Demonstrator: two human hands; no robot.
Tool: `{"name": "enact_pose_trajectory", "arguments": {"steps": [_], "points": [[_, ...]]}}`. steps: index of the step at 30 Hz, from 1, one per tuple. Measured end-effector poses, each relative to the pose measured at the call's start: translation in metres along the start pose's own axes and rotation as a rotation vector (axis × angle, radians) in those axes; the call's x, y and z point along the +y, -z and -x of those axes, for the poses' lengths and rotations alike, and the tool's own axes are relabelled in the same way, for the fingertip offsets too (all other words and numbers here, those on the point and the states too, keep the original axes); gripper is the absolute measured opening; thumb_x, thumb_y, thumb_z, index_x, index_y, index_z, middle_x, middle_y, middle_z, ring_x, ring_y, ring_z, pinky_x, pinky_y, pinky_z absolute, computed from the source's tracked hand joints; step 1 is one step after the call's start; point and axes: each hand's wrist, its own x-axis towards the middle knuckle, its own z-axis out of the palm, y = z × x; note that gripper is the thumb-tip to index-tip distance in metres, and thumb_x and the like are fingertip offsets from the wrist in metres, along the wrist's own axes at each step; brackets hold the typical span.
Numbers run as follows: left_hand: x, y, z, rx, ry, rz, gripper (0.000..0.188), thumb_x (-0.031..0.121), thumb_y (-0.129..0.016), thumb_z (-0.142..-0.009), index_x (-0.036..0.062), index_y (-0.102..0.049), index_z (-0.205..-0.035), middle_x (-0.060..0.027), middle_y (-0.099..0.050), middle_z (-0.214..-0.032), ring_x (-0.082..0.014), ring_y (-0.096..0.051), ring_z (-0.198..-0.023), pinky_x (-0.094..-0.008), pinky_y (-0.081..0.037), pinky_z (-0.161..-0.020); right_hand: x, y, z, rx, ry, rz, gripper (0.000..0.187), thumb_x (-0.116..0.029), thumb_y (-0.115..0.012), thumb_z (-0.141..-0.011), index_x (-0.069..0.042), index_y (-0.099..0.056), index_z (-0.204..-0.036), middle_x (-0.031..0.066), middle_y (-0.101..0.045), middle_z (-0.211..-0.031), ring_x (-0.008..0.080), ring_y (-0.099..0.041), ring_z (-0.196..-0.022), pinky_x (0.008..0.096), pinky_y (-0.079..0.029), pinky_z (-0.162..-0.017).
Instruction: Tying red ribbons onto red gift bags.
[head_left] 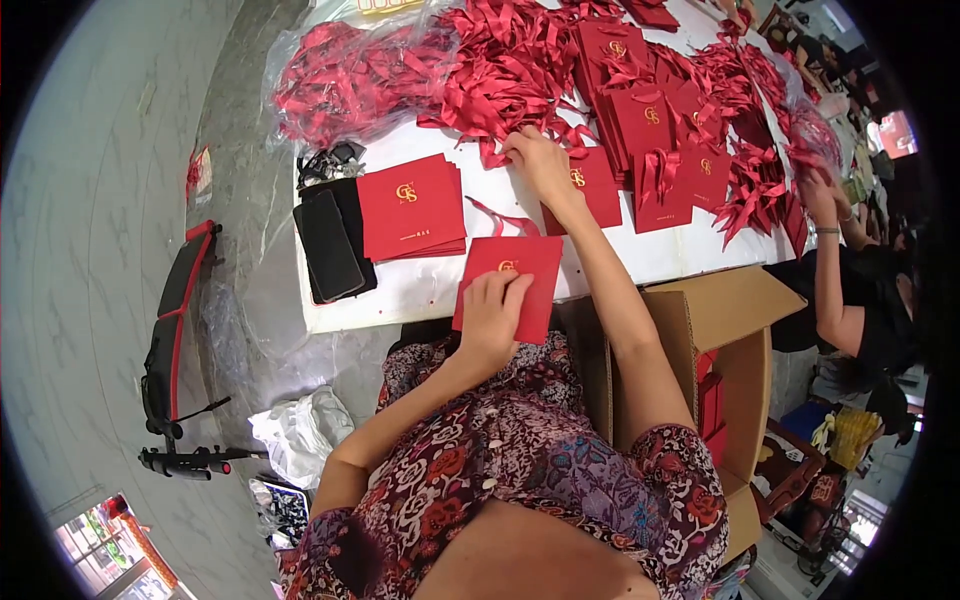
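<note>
My left hand [488, 318] grips a flat red paper bag [540, 268] with a gold emblem, held at the table's near edge above my lap. Stretched out ahead, my right hand [543, 168] has its fingertips closed on a red ribbon at the near edge of a large ribbon pile [505, 85]. Partly under that forearm lies another red bag [600, 195]. A loose ribbon strip [505, 218] curls on the table between my hands. To the left sits a neat stack of red bags [410, 208].
A black phone [330, 245] and keys [335, 160] lie at the table's left. Ribbon-tied bags [665, 190] overlap on the right. An open cardboard box [735, 310] holding red items stands beside me. Another person's arm [828, 250] reaches over the far right side.
</note>
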Motion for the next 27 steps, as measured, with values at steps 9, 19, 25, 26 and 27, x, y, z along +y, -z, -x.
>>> {"name": "enact_pose_trajectory", "arguments": {"steps": [9,19,25,26,27], "points": [[-0.016,-0.026,-0.015,-0.155,0.074,0.016,0.075,0.017,-0.081,-0.069,0.0053,-0.05,-0.136,-0.0172,-0.048,-0.131,-0.0366,-0.043,-0.122,-0.0476,-0.036,-0.103,-0.028,0.037,0.057,0.262,0.011,-0.362,0.01,-0.003,-0.063,-0.086,-0.003,-0.066,-0.095,0.0134,-0.061,-0.092,0.034,-0.065,-0.078,0.0406,-0.052,-0.068],[-0.064,-0.016,-0.072,0.098,0.517,1.097,0.022,0.007,-0.056,-0.1,-0.0006,-0.06,-0.12,-0.0045,-0.066,-0.102,-0.009,-0.061,-0.084,-0.0244,-0.05,-0.072,-0.066,0.046,0.119,0.162,0.186,-0.35,0.012,-0.001,-0.068,-0.081,-0.001,-0.066,-0.093,0.012,-0.061,-0.091,0.03,-0.063,-0.08,0.0379,-0.052,-0.068],[-0.056,-0.025,-0.05,0.152,0.359,0.785,0.022,-0.004,-0.052,-0.093,-0.0021,-0.059,-0.113,-0.0112,-0.063,-0.1,-0.0218,-0.063,-0.084,-0.0308,-0.051,-0.073,-0.047,0.039,0.106,0.088,0.028,-0.214,0.024,0.003,-0.065,-0.081,-0.006,-0.066,-0.103,0.0112,-0.058,-0.095,0.032,-0.061,-0.091,0.0423,-0.051,-0.076],[-0.052,-0.022,-0.044,0.13,0.211,0.443,0.025,-0.008,-0.05,-0.09,-0.0022,-0.058,-0.112,-0.0137,-0.061,-0.098,-0.0284,-0.063,-0.082,-0.0338,-0.051,-0.072,-0.041,0.039,0.103,0.086,0.029,-0.216,0.024,0.003,-0.065,-0.081,-0.006,-0.066,-0.103,0.0112,-0.058,-0.095,0.032,-0.061,-0.091,0.0423,-0.051,-0.076],[-0.047,-0.02,-0.038,0.083,0.189,0.39,0.032,-0.01,-0.051,-0.083,-0.0014,-0.057,-0.112,-0.0189,-0.057,-0.099,-0.0391,-0.057,-0.087,-0.0414,-0.049,-0.078,-0.037,0.039,0.101,0.004,0.045,-0.189,0.027,0.004,-0.065,-0.081,-0.007,-0.068,-0.105,0.0105,-0.059,-0.095,0.0311,-0.062,-0.092,0.0408,-0.051,-0.078]]}}
